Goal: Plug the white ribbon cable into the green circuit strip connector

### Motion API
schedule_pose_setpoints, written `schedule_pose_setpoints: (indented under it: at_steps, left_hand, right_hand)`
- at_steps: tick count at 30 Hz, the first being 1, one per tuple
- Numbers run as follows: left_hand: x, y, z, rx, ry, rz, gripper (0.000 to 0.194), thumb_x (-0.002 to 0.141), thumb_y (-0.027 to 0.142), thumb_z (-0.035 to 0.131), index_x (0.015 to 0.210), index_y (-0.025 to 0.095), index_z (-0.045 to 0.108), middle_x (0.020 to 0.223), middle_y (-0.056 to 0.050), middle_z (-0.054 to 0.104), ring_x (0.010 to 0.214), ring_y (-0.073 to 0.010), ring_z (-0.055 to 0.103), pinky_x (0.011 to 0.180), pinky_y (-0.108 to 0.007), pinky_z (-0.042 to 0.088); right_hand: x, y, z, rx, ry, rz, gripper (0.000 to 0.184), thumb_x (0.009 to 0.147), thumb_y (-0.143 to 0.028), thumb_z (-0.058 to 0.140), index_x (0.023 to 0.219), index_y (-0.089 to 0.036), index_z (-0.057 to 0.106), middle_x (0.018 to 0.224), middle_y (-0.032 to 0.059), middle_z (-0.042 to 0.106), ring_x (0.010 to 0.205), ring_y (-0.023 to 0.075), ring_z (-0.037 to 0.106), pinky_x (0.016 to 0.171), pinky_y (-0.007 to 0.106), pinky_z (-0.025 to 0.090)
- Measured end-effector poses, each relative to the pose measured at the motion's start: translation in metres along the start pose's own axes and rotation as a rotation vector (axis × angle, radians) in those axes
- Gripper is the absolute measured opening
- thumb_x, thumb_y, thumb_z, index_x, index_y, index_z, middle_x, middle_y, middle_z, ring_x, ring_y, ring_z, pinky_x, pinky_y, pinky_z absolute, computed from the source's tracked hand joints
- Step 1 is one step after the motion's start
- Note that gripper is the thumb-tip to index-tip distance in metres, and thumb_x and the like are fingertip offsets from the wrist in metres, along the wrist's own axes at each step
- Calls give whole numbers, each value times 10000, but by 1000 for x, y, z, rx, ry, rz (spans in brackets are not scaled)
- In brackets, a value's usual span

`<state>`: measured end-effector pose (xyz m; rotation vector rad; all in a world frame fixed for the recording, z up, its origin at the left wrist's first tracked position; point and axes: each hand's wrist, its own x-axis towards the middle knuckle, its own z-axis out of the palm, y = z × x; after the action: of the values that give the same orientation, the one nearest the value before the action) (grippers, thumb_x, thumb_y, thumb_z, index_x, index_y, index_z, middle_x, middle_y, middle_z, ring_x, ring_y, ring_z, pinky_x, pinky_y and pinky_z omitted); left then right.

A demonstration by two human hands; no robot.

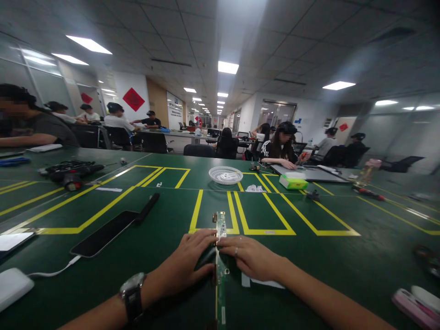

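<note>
A long, narrow green circuit board (222, 270) lies lengthwise in front of me, bearing small metal parts near its far end. Along its left edge, my left hand (184, 256) holds it, fingertips near the upper part and thumb lower down. A watch (132, 291) sits on that wrist. From the right, my right hand (252, 256) has its fingers bent and close together, with the fingertips pressed on the board's upper half. One finger wears a ring. White paper strips (263, 282) lie partly under the right hand.
On the green table (165, 215) are yellow tape outlines, a white round basket (225, 175), a phone (106, 233) on a white cable, a power tool (72, 174) at left, and a green tissue pack (293, 181). A person (282, 146) works across the table.
</note>
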<state>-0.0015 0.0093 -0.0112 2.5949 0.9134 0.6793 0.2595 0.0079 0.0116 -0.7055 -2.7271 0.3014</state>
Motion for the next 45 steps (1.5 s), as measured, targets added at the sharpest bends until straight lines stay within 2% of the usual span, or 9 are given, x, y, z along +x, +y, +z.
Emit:
schedule_pose_setpoints:
  at_steps: [2,5,7,10,21,27,33,38,45]
  left_hand:
    - [1,6,-2,20,-67,17,574,896,317,594,1421,314,361,1436,-44,441,1307,-275,397,1069,-464,316]
    - [2,9,-5,20,-86,5,553,895,335,601,1403,298,385,1406,-44,473,1273,-272,436,1049,-445,338]
    - [2,9,-5,32,-91,20,506,896,342,598,1370,285,432,1408,-49,471,1275,-279,433,1045,-440,339]
    - [2,6,-4,70,-93,45,435,906,328,582,1326,280,485,1456,-48,421,1316,-288,389,1053,-446,322]
    - [3,4,-3,106,-161,76,423,950,312,522,1365,315,441,1489,-19,392,1346,-277,360,1047,-469,302]
    - [4,7,-4,115,-128,98,416,956,298,520,1365,316,446,1471,-18,416,1335,-275,373,1047,-452,307]
    - [4,6,-2,117,-152,92,430,956,295,514,1377,320,429,1482,-20,401,1344,-277,360,1042,-466,302]
    - [4,6,-4,110,-168,94,392,954,305,511,1343,300,464,1483,-33,401,1355,-284,343,1049,-488,280]
    - [5,6,-6,103,-196,75,424,955,295,497,1372,318,428,1501,-13,375,1370,-284,324,1048,-504,281]
  right_hand:
    - [2,-4,5,-31,78,25,444,834,-47,445,1248,-175,542,1324,91,551,1232,187,482,1062,387,366]
    - [-4,2,10,-97,231,160,274,840,-59,464,1058,-157,598,1118,104,619,1054,199,552,928,380,434]
    - [-8,6,11,-124,242,197,186,833,-63,481,918,-162,614,985,82,629,938,189,564,850,355,442]
    - [-10,8,13,-123,179,184,164,819,-66,504,863,-168,625,907,58,629,883,179,557,821,338,432]
    - [-4,1,8,-78,161,196,182,859,-84,486,921,-152,643,931,63,634,903,177,551,842,336,436]
    - [-1,-1,11,-74,173,212,176,855,-83,494,921,-151,642,930,66,628,905,177,548,827,330,442]
    - [2,-1,13,-75,176,242,169,866,-94,491,913,-156,641,934,65,625,895,175,546,819,328,443]
    - [1,0,13,-105,176,218,176,853,-78,493,903,-151,646,921,69,631,890,179,550,830,333,440]
    - [-1,0,14,-66,188,154,210,855,-76,483,952,-152,653,979,78,646,926,181,563,859,344,449]
